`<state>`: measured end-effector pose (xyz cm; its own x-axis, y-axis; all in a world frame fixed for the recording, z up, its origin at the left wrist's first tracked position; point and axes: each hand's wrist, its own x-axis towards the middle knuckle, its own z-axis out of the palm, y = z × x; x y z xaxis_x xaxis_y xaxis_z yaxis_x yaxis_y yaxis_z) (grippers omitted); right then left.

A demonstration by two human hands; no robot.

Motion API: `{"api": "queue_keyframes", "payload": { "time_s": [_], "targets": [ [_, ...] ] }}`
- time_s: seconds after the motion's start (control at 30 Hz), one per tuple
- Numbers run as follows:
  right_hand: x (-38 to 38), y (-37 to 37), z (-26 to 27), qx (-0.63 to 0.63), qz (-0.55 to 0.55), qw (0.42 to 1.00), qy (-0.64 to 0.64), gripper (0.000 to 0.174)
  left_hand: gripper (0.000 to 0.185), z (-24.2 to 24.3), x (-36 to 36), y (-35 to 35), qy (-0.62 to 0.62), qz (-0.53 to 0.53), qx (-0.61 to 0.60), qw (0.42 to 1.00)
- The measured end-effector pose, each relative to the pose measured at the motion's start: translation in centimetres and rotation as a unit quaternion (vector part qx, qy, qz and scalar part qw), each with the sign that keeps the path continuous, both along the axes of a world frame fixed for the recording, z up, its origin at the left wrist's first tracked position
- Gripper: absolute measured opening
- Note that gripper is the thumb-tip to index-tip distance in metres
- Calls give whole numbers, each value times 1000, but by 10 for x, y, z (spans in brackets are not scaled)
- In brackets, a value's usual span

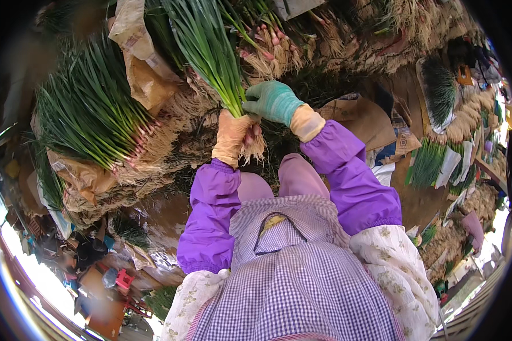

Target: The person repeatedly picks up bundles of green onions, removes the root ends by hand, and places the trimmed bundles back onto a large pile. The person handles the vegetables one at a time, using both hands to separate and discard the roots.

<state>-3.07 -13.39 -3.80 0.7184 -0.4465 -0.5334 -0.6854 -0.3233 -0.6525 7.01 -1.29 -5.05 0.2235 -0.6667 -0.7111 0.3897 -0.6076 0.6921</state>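
Observation:
My left hand point(231, 132), in a tan glove, grips a bunch of green onions point(213, 59) around the lower stems. Long green leaves rise away from me, while pinkish bulbs and pale roots point(254, 149) poke out beside the palm. Against the right side of the same stems lies my right hand point(273, 102), in a teal knit glove with a tan cuff. Its fingers are bent toward the stalks just above the left hand; whether they pinch one is unclear. Both hands are over the gap in front of my knees.
A large row of green onions point(94, 106) lies on the left, roots toward me, with brown paper point(141, 64) beside it. Loose rooted plants point(277, 47) lie ahead. Cardboard pieces point(362, 119) and more bundles point(429, 164) are on the right. A red stool point(124, 278) stands behind left.

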Motion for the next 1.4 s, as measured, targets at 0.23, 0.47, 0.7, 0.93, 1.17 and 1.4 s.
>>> {"api": "queue_keyframes", "payload": {
  "time_s": [0.23, 0.47, 0.7, 0.93, 1.17, 1.4],
  "targets": [
    [4, -7, -4, -26, -105, 994, -27, 52, 19, -1, 5, 6, -91, -43, 30, 995],
    [15, -2, -41, 286, -314, 899, -110, 24, 19, 4, 6, 12, 116, 87, -45, 988],
    [5, 36, -9, 254, -568, 734, -272, 18, 19, -17, -24, 9, 203, 234, -113, 944],
    [-155, 41, -109, 69, -438, 895, 48, 25, 31, 30, 1, 10, 328, 217, -196, 899],
    [-28, -31, -50, -296, -196, 934, -31, 42, 36, 9, 24, 15, 506, 198, -245, 803],
    [-33, -86, -60, -163, -257, 949, 82, 27, 23, 28, 56, 19, 590, 213, -502, 595]
  ]
}}
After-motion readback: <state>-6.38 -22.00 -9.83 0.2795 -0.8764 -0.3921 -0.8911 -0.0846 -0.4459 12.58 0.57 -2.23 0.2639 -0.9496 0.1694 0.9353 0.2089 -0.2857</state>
